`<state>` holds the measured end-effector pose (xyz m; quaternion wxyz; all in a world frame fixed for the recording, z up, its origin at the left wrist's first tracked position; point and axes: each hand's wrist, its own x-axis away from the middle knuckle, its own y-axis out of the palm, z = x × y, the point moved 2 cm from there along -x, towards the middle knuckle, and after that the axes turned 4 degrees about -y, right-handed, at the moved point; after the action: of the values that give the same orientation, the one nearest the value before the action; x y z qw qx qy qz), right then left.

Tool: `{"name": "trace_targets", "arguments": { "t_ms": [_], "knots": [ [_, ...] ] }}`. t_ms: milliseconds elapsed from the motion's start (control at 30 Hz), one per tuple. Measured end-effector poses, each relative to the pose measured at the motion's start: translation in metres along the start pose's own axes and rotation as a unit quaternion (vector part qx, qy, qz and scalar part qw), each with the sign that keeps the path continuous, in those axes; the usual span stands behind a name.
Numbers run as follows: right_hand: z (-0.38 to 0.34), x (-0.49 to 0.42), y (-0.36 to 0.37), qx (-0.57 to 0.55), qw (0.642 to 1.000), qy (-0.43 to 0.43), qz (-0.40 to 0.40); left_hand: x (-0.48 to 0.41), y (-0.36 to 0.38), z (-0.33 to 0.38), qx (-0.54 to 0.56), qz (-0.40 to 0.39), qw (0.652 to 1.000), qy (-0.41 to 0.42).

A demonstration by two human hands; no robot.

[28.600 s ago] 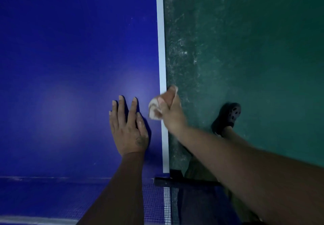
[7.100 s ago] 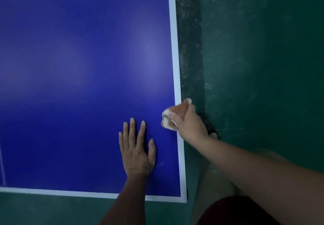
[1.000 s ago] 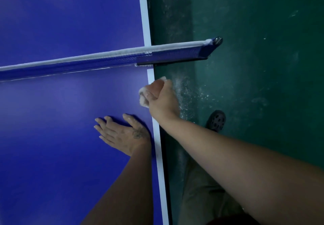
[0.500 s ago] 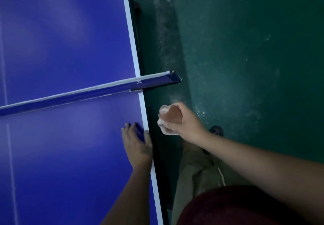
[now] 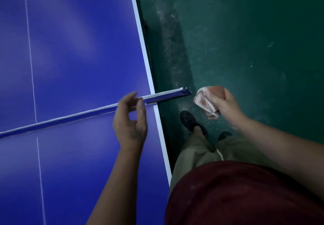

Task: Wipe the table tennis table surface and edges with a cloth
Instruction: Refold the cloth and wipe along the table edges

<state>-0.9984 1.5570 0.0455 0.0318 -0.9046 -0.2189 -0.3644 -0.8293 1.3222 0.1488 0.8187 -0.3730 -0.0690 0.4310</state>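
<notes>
Gripping the crumpled cloth (image 5: 204, 102), the right hand (image 5: 223, 102) hangs over the green floor (image 5: 245, 49), clear of the table (image 5: 78, 49) and its white edge. The net (image 5: 70, 117) end projects between both hands. The left hand (image 5: 129, 121), fingers loosely curled and holding nothing, hovers at the net's top band; contact cannot be determined. A black shoe (image 5: 188, 120) sits below the right hand.

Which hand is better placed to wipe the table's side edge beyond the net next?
Right. The right hand grips the cloth just off the edge, beside the end of the net; the left hand has no cloth.
</notes>
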Motion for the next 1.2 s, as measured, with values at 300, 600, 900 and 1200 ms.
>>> {"name": "trace_targets", "arguments": {
  "t_ms": [300, 600, 900, 1200],
  "knots": [
    [-0.075, -0.056, 0.042, 0.122, 0.988, -0.085, 0.048, -0.191, 0.066, -0.068, -0.035, -0.075, 0.991, -0.103],
    [-0.082, -0.133, 0.126, 0.283, 0.957, 0.029, -0.059, -0.254, 0.138, -0.185, -0.225, -0.166, 0.952, -0.124],
    [-0.030, -0.193, 0.204, 0.374, 0.912, 0.083, -0.147, -0.245, 0.155, -0.219, -0.304, -0.080, 0.948, -0.057],
    [-0.038, -0.216, 0.266, 0.337, 0.935, 0.099, -0.049, -0.246, 0.154, -0.226, -0.275, -0.053, 0.959, -0.047]
  ]
}}
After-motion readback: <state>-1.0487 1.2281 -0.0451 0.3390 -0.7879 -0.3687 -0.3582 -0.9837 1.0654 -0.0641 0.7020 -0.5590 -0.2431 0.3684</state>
